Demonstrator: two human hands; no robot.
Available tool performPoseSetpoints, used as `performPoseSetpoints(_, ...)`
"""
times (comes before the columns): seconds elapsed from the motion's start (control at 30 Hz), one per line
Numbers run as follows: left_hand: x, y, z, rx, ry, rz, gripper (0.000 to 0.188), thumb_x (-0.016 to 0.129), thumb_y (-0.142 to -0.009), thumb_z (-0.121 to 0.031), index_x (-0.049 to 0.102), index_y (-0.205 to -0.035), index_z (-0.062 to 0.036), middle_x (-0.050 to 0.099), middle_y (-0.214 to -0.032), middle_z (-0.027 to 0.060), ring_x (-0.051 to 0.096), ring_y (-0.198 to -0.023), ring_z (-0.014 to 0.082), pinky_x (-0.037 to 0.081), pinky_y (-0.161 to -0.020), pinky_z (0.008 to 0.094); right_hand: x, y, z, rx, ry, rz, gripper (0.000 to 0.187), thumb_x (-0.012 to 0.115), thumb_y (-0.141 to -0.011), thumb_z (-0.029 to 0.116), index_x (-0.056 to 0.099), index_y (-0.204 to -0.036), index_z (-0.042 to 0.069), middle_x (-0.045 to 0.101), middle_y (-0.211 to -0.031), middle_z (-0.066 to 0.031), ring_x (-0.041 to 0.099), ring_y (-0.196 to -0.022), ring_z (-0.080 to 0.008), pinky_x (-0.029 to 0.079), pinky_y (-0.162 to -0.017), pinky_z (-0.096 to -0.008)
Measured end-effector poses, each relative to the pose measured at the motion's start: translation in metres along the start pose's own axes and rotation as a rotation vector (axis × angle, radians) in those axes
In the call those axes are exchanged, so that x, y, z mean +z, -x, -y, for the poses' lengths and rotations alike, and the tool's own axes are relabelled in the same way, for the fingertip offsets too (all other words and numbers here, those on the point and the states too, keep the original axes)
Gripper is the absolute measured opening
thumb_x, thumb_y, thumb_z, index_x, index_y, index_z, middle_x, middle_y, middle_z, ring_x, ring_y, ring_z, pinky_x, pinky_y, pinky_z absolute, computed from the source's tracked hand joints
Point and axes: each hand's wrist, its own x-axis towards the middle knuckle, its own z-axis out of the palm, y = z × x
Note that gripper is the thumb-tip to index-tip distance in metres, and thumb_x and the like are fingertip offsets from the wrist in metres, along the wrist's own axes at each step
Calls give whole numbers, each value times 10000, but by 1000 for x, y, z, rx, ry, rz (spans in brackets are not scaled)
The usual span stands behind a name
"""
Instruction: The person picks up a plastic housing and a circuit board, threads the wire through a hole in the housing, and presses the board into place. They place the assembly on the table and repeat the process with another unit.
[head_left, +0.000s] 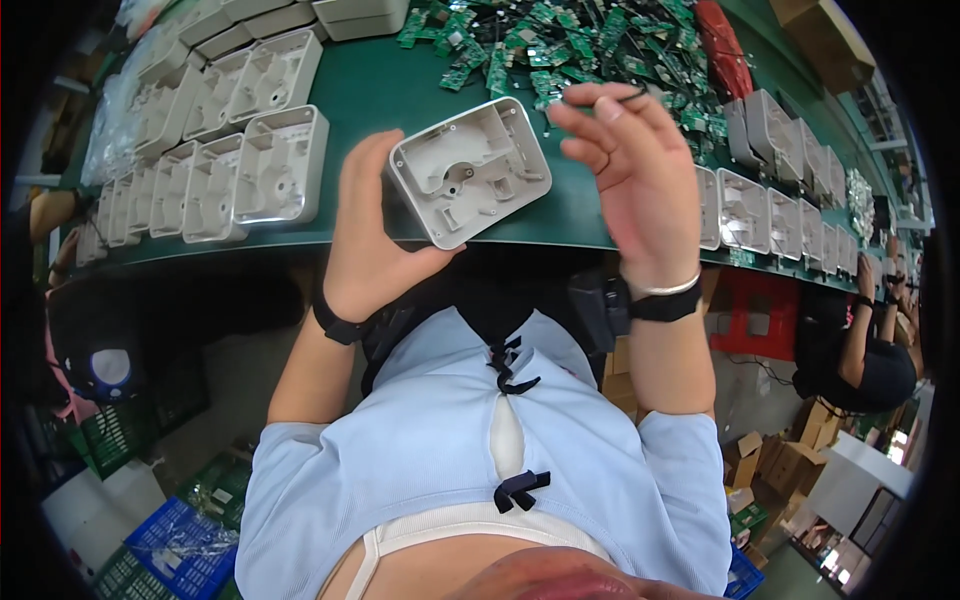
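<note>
A white plastic housing (pixel 512 178), open side up with molded posts and ribs inside, is tilted over the front edge of the green table. My left hand (pixel 362 235) grips it along its left side and near corner, the thumb under the lower edge. Just right of the housing, my right hand (pixel 648 175) is raised with its fingers curled in. Between those fingertips shows a thin dark piece (pixel 632 97), too small to name. Behind my right hand lies a heap of green circuit boards (pixel 560 45).
Rows of similar white housings (pixel 275 165) stand at the left, and more housings (pixel 745 210) line the right side of the green table (pixel 360 75). A red bag (pixel 722 45) lies beside the boards. Other people work at both ends; a red stool (pixel 755 310) stands below at right.
</note>
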Motion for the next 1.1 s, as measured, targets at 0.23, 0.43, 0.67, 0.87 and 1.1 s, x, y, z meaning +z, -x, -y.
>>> performPoseSetpoints(0.23,5,9,3,-62,179,-48,1125,985,-627,-183,386,-1570,-48,461,-1527,200,477,-1427,380,404,-1183,453,-11,17,-83,-603,747,72,122,765,-914,-22,784,-1034,-7,786,-1052,-108,705,-1015,-224,537,-899,-316)
performPoseSetpoints(0.43,0,12,-3,-31,62,-24,1214,1000,-612,-116,316,-1613,-52,470,-1560,183,493,-1439,307,386,-1215,424,-7,22,-97,-673,932,69,211,781,-832,-84,805,-1015,17,789,-1019,-77,702,-988,-247,531,-893,-335)
performPoseSetpoints(0.67,2,11,-8,25,46,-26,1212,997,-624,-115,302,-1615,-53,380,-1612,184,496,-1431,308,399,-1205,427,-7,21,-90,-714,1087,167,218,796,-784,-75,805,-971,37,786,-996,-69,691,-985,-268,533,-892,-357)
performPoseSetpoints(0.87,16,14,-13,76,117,-109,1101,940,-665,-125,348,-1592,-68,410,-1544,212,438,-1431,395,402,-1179,481,-1,24,-93,-776,1160,178,214,824,-771,-26,793,-972,41,769,-989,-68,685,-944,-281,542,-838,-353)
performPoseSetpoints(1.1,9,16,-13,-90,301,49,1146,919,-718,9,229,-1629,-64,313,-1661,162,562,-1399,316,568,-1070,408,-5,34,-81,-580,1252,134,196,805,-816,-14,774,-1002,42,741,-1038,-100,687,-953,-254,530,-833,-331)
